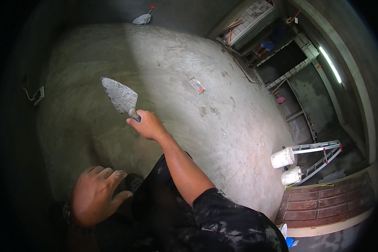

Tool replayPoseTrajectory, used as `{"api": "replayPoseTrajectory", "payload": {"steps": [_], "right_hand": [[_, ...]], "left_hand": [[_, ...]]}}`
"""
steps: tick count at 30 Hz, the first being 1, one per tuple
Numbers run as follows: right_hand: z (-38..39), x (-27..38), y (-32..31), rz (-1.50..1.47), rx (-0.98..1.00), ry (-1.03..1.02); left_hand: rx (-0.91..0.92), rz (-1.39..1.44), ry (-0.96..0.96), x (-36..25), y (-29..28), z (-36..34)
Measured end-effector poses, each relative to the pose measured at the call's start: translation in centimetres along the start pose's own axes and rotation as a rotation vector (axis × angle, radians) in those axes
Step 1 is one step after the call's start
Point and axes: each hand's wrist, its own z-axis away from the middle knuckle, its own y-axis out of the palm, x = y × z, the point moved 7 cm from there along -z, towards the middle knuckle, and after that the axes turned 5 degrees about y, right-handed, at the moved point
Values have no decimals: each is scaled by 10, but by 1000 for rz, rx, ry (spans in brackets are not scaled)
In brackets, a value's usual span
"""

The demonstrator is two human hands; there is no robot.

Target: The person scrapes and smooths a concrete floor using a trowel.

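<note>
My right hand (148, 124) is closed round the handle of a pointed masonry trowel (120, 95). The trowel's blade is coated with grey mortar and points up and to the left, over the concrete floor (172, 109). My left hand (97, 193) is at the lower left, back uppermost, with its thumb held away from the fingers. It holds nothing visible. Pale dust marks its fingertips, and a dark band circles the wrist. Partly behind that hand is a dark perforated shoe (133, 181).
A flat rectangular piece with orange on it (196, 85) lies on the floor. By the far wall is a shovel (143, 19). At right are two white buckets (282, 157), a folding ladder (319, 148) and a brown panelled door (323, 203). Someone in blue (268, 44) is beyond the opening.
</note>
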Motion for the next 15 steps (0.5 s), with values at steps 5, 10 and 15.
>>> {"api": "replayPoseTrajectory", "payload": {"steps": [5, 10, 15], "right_hand": [[-1, 0, 1, -2, 3, 1], [1, 2, 2, 11, 5, -1], [-3, -3, 3, 14, -22, -25]], "left_hand": [[-13, 11, -7, 1, -2, -1], [-13, 8, -7, 2, -1, 0], [-4, 19, -9, 3, 1, -3]]}}
